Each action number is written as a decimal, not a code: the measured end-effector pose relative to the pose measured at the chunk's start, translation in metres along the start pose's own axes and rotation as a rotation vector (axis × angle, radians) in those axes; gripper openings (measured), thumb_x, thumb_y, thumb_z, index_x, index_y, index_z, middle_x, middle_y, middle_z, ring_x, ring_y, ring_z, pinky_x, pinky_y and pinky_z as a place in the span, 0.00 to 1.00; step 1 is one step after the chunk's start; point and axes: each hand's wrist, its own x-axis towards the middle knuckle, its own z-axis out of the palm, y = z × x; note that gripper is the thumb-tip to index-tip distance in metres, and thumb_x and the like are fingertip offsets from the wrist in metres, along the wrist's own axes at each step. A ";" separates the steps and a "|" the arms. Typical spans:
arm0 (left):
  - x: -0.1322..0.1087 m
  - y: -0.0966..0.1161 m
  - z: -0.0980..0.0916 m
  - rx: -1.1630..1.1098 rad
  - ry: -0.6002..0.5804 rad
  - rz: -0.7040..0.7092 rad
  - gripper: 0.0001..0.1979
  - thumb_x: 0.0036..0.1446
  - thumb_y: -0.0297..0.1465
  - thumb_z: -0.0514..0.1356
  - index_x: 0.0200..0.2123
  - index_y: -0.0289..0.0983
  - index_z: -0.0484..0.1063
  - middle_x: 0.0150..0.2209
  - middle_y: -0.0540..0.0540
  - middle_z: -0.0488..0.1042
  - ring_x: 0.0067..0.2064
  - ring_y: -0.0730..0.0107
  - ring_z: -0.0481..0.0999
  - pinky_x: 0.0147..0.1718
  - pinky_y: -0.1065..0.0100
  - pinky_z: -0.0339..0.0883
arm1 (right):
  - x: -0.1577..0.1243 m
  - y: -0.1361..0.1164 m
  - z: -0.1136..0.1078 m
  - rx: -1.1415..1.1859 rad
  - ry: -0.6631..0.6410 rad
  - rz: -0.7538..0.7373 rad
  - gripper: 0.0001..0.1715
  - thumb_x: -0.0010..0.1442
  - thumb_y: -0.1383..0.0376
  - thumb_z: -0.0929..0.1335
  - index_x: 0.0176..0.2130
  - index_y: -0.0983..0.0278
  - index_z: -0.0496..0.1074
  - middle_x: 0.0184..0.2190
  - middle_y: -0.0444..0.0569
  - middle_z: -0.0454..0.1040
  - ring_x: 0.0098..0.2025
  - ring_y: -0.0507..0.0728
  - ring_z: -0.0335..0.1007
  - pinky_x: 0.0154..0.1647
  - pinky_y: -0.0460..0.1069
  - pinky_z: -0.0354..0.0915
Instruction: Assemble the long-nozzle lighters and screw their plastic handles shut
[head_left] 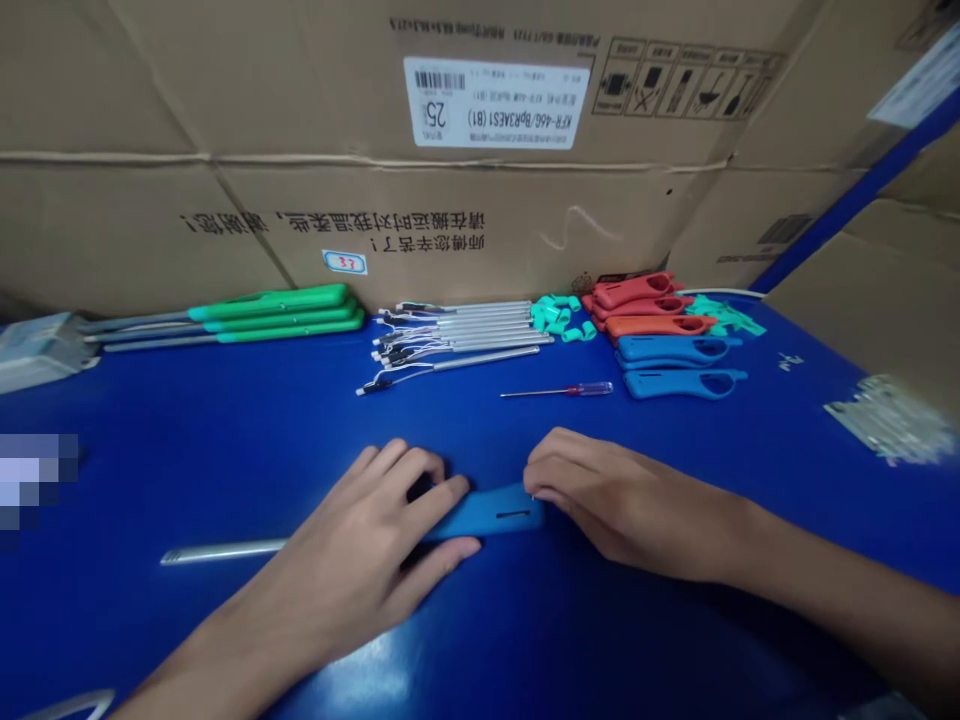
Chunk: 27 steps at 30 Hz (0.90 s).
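Note:
A blue lighter handle (487, 512) with a slot in its side lies across the blue table in front of me. A silver metal tube (225, 551) sticks out to the left, in line with it. My left hand (375, 535) is wrapped over the handle, thumb on the near side and fingers on the far side, hiding where tube and handle meet. At the handle's right end, my right hand (600, 490) is closed in a pinch. A tiny shiny bit shows at its fingertips, too small to name.
Behind lie green-handled lighters (285, 312), metal tubes with wires (480, 335), teal plastic pieces (555, 315), a screwdriver (570, 390), and red, orange and blue handles (679, 383). Small clear parts (892, 420) sit at the right. A cardboard wall (300, 110) borders the back.

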 end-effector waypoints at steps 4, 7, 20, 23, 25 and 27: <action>0.000 0.000 0.000 0.014 -0.002 -0.008 0.15 0.67 0.41 0.56 0.54 0.43 0.70 0.46 0.43 0.70 0.44 0.58 0.69 0.45 0.54 0.63 | -0.002 0.001 0.006 -0.122 0.016 -0.058 0.19 0.63 0.82 0.58 0.47 0.69 0.68 0.43 0.55 0.70 0.44 0.58 0.63 0.46 0.52 0.65; 0.000 0.000 0.000 0.027 0.009 -0.009 0.16 0.67 0.42 0.56 0.53 0.43 0.70 0.46 0.43 0.70 0.44 0.58 0.69 0.46 0.54 0.63 | -0.002 0.002 0.006 -0.168 0.023 -0.078 0.20 0.61 0.82 0.57 0.48 0.70 0.68 0.43 0.56 0.71 0.44 0.59 0.63 0.47 0.54 0.65; 0.002 -0.001 -0.002 0.023 0.006 -0.003 0.16 0.67 0.42 0.56 0.53 0.43 0.71 0.45 0.43 0.71 0.44 0.57 0.69 0.44 0.55 0.64 | -0.002 0.002 0.004 -0.202 0.022 -0.115 0.18 0.64 0.80 0.58 0.48 0.71 0.70 0.46 0.58 0.73 0.45 0.60 0.65 0.49 0.56 0.68; 0.001 -0.001 -0.002 0.034 0.009 -0.010 0.17 0.67 0.43 0.56 0.53 0.43 0.71 0.46 0.43 0.71 0.44 0.58 0.70 0.45 0.56 0.64 | -0.002 0.000 0.004 -0.160 0.035 -0.086 0.16 0.65 0.78 0.59 0.47 0.69 0.70 0.45 0.57 0.73 0.46 0.60 0.66 0.50 0.55 0.68; 0.001 -0.001 -0.002 0.040 0.013 -0.014 0.17 0.66 0.43 0.56 0.53 0.43 0.72 0.46 0.43 0.71 0.44 0.59 0.70 0.45 0.57 0.64 | -0.002 -0.001 0.004 -0.124 0.053 -0.071 0.16 0.63 0.78 0.61 0.47 0.68 0.70 0.45 0.57 0.73 0.47 0.60 0.67 0.51 0.55 0.68; 0.001 -0.001 -0.002 0.041 0.017 -0.015 0.17 0.66 0.44 0.56 0.53 0.43 0.72 0.45 0.43 0.71 0.44 0.59 0.70 0.45 0.57 0.65 | -0.003 -0.003 0.005 -0.100 0.058 -0.075 0.17 0.61 0.78 0.61 0.48 0.68 0.70 0.46 0.58 0.73 0.48 0.60 0.67 0.52 0.55 0.68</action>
